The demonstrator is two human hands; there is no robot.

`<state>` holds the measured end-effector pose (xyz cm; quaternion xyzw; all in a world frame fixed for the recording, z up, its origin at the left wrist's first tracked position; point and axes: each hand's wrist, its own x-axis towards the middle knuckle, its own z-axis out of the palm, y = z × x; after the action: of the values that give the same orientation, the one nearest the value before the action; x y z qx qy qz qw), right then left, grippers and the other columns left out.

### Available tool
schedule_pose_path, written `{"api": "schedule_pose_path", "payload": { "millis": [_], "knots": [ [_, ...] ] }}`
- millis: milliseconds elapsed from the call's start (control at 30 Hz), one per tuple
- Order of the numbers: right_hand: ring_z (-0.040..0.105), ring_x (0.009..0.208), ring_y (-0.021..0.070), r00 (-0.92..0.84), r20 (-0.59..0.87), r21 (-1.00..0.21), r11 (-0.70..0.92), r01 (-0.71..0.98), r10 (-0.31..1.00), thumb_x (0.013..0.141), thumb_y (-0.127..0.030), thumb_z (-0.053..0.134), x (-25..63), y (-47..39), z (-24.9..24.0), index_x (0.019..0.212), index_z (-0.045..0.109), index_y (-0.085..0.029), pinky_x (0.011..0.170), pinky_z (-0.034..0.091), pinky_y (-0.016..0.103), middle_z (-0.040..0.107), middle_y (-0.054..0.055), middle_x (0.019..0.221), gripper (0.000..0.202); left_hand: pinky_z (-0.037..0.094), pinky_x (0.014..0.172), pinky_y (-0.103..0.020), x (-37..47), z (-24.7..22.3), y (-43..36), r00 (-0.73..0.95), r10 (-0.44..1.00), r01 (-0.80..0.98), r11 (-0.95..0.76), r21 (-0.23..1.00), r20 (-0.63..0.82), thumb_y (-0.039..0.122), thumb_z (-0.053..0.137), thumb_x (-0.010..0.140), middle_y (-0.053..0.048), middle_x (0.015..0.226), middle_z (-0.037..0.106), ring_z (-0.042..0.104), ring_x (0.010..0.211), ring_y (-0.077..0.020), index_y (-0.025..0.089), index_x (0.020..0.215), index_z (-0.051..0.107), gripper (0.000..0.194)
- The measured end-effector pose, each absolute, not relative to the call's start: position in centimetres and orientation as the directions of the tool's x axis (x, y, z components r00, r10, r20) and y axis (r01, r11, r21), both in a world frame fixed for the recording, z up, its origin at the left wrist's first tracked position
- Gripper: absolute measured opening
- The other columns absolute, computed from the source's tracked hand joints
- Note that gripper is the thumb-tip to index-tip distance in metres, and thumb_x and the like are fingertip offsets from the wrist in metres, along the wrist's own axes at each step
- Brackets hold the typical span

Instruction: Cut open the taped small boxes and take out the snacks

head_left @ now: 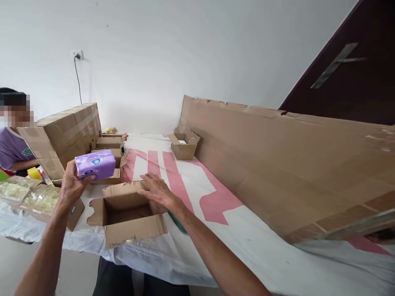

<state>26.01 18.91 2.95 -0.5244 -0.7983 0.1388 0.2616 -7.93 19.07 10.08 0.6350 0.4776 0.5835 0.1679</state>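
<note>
My left hand is closed round one end of a purple tissue pack with blue-and-white logos, held in the air. Below and to its right stands a cardboard box, its flaps spread outward and no contents visible inside. My right hand lies over that box's far right corner, fingers stretched out and resting near a flap. A green round object shows partly beneath my right forearm, beside the box.
Stacked taped cartons stand at left, with several open boxes beside them. Boxes of clear-wrapped yellowish goods sit near left. A small open box stands far back. A long cardboard panel borders the right. A person sits far left.
</note>
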Motion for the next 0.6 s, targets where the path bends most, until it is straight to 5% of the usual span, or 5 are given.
{"api": "schedule_pose_path", "payload": {
  "millis": [100,300,433,600],
  "knots": [
    [0.07,0.122,0.0315,-0.418,0.077,-0.56,0.386,0.733,0.905,0.098,-0.023,0.071,26.5,18.2,1.6,0.14,0.077,-0.023,0.108,0.052,0.041,0.075,0.013,0.133,0.042,0.061,0.096,-0.045,-9.7,7.6,20.2,-0.149,0.842,0.487,-0.394,0.78,0.519,0.044,0.095,0.062,-0.009,0.119,0.077,0.074,0.108,-0.0316,0.02,0.128,0.064,0.077],
    [0.073,0.115,0.0281,-0.444,0.131,-0.683,0.406,0.608,0.886,0.092,-0.013,0.061,26.7,16.1,0.5,0.127,0.084,-0.022,0.105,0.053,0.039,0.08,0.011,0.126,0.043,0.06,0.097,-0.045,-9.8,3.5,20.2,-0.086,0.94,0.427,-0.265,0.864,0.331,0.042,0.091,0.059,-0.008,0.117,0.078,0.073,0.11,-0.0333,0.021,0.122,0.068,0.07],
    [0.073,0.125,0.0316,-0.402,0.109,-0.888,0.271,0.372,0.909,0.096,-0.045,0.074,28.0,16.6,-0.9,0.137,0.081,-0.021,0.111,0.054,0.045,0.078,0.014,0.139,0.048,0.062,0.093,-0.047,-9.3,1.3,20.6,-0.036,0.984,0.384,-0.147,0.912,0.174,0.046,0.096,0.051,-0.007,0.106,0.081,0.076,0.104,-0.0351,0.022,0.114,0.068,0.073],
    [0.075,0.123,0.0364,-0.205,0.095,-0.994,0.102,0.026,0.974,0.089,-0.099,0.058,28.4,17.8,-4.5,0.124,0.085,-0.018,0.114,0.055,0.055,0.082,0.017,0.13,0.093,0.063,0.094,-0.048,-9.3,-1.0,22.4,-0.055,0.993,0.311,-0.082,0.947,0.105,0.045,0.101,0.043,-0.006,0.099,0.082,0.078,0.103,-0.0368,0.024,0.111,0.065,0.079]
  ]
}}
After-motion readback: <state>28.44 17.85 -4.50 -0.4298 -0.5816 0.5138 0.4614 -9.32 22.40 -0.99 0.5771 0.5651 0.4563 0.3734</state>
